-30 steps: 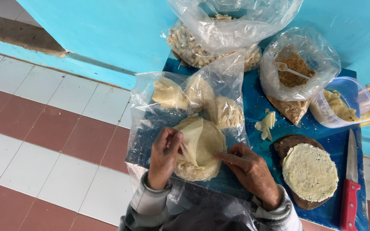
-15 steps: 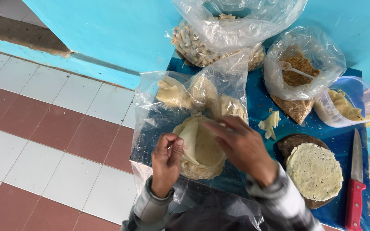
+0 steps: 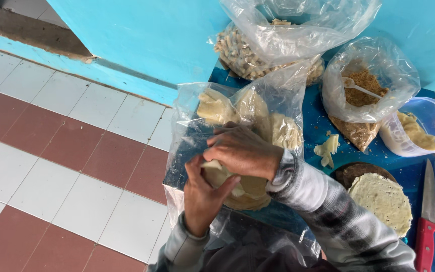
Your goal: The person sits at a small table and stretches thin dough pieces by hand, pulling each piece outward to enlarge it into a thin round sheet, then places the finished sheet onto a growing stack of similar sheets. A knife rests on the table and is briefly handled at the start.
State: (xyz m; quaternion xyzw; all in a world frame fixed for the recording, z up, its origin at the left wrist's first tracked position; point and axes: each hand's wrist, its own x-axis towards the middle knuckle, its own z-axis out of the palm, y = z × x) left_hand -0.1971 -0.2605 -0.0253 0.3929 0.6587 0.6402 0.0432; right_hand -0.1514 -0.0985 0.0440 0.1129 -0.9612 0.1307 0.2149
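My left hand (image 3: 205,196) and my right hand (image 3: 242,151) both grip a pale, thin folded flatbread (image 3: 216,174), held over a stack of round flatbreads (image 3: 250,194). The stack rests on a clear plastic bag (image 3: 187,146) spread over the blue table (image 3: 313,121). My right hand reaches across from the right and covers the upper part of the folded piece. My right sleeve is grey plaid.
Behind stand a clear bag of pale pieces (image 3: 278,45) and a bag of brown crumbs with a white spoon (image 3: 366,83). At right are a clear tub (image 3: 419,131), a round white disc on a dark board (image 3: 381,201) and a red-handled knife (image 3: 426,226). Red and white floor tiles (image 3: 66,161) lie left.
My right hand has swung left across the stack to meet my left hand. The top flatbread has been lifted and folded between both hands.
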